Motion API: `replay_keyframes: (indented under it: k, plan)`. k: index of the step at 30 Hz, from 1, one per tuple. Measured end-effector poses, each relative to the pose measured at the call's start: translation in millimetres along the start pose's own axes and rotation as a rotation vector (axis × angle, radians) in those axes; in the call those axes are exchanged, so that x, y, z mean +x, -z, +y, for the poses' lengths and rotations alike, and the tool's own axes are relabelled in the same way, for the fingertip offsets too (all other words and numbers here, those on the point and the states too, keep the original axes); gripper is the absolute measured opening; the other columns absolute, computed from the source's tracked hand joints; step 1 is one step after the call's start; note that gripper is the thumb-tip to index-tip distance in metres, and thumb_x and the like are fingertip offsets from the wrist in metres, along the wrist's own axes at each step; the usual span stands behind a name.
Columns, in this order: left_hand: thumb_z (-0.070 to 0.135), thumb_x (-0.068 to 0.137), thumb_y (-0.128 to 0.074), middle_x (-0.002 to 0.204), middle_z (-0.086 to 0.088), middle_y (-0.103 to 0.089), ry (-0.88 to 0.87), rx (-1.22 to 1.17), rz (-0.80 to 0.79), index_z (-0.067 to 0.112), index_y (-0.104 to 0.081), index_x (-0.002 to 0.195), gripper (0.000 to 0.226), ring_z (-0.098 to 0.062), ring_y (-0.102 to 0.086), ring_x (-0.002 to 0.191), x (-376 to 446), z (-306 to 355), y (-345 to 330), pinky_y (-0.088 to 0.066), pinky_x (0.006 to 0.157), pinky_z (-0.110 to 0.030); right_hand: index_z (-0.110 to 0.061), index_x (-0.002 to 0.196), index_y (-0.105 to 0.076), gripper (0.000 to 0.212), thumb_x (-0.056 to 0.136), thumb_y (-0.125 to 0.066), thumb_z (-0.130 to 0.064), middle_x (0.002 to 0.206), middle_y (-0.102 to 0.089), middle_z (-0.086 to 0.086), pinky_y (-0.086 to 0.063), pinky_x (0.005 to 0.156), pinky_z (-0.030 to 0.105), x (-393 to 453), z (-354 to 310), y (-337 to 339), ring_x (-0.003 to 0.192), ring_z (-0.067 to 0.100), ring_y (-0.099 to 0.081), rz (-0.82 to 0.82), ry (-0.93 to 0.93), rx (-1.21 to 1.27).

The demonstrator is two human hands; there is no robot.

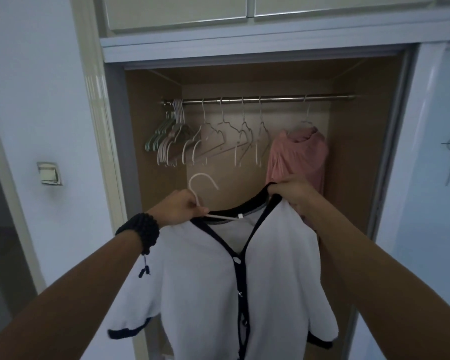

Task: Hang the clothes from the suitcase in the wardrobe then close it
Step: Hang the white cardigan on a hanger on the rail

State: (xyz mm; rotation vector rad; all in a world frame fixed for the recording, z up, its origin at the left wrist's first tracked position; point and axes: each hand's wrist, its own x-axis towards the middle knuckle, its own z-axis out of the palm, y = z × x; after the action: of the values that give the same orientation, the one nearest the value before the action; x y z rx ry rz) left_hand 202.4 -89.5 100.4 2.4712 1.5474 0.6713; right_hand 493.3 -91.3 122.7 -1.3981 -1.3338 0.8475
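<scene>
Cardigan point(200, 276): white, fleecy, short-sleeved, with dark trim at neckline, placket and cuffs; buttoned below an open V-neck, hanging front-on before the open wardrobe point(151, 81), partly on a white hanger point(202, 183) whose hook stands free above the collar. Pink top point(299, 154): hung on a wire hanger at the right end of the rail point(270, 99). Suitcase not visible.

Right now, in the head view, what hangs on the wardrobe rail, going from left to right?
Bunch of empty hangers → four spaced empty hangers → pink garment on its hanger, all on the rail.
</scene>
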Motion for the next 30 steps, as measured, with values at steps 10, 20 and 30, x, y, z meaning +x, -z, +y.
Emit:
replay_keyframes:
  k: [10, 20, 30]
  plan:
    - [0.034, 0.095, -0.059, 0.082, -0.005, -0.073, -0.02, -0.255, 0.054, 0.004, -0.073, 0.082, 0.036, -0.008, -0.066, 0.075, 7, 20, 1, -0.05, 0.076, -0.025, -0.009, 0.106, -0.071, 0.02, 0.09, -0.059, -0.01, 0.105, -0.069, 0.006, -0.052, 0.09, 0.036, 6, -17, -30, 0.1, 0.02, -0.063, -0.103, 0.188, 0.158]
    - [0.032, 0.096, -0.058, 0.07, -0.006, -0.071, -0.064, -0.388, 0.135, 0.001, -0.066, 0.066, 0.044, -0.014, -0.07, 0.079, 17, 13, -5, -0.049, 0.079, -0.027, -0.014, 0.107, -0.066, 0.021, 0.087, -0.068, -0.022, 0.099, -0.068, 0.001, -0.051, 0.074, 0.024, -12, 23, -34, 0.084, 0.011, -0.063, -0.511, 0.315, -0.66]
    - [0.027, 0.095, -0.059, 0.075, 0.006, -0.059, -0.152, -0.037, -0.038, 0.012, -0.066, 0.09, 0.017, -0.004, -0.053, 0.066, -1, -41, 8, -0.039, 0.062, -0.02, 0.002, 0.065, -0.054, 0.034, 0.095, -0.057, -0.015, 0.061, -0.045, 0.003, -0.029, 0.054, 0.021, 3, 36, -35, 0.056, 0.008, -0.04, -0.18, 0.541, -0.569]
